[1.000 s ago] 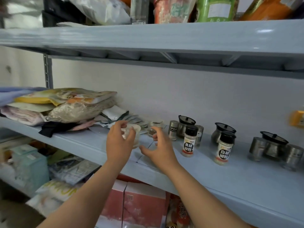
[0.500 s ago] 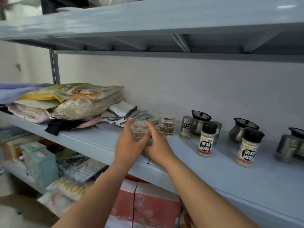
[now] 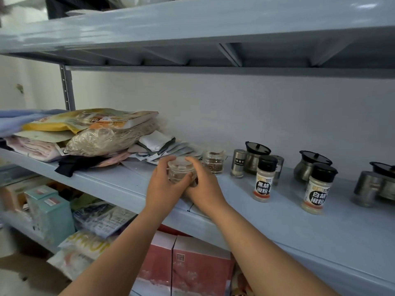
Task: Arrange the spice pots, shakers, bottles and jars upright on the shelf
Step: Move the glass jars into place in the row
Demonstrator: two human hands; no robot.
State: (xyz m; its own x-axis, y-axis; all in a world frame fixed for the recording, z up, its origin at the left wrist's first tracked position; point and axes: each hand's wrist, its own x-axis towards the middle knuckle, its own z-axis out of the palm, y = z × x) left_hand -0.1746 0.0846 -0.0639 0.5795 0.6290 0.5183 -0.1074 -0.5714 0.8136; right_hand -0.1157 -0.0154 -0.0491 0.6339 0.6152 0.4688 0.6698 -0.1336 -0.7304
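Clear spice jar (image 3: 181,171): now clasped upright between left hand (image 3: 162,189) and right hand (image 3: 205,189), both newly closed round it, ready for setting on shelf (image 3: 277,221).

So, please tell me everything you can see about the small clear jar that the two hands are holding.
The small clear jar looks like glass or clear plastic, short and round, with a clear lid on top. Brownish spice shows inside. It stands upright at the shelf front. The left hand wraps its left side and the right hand its right, fingers touching the lid. Whether its base rests on the shelf is hidden.
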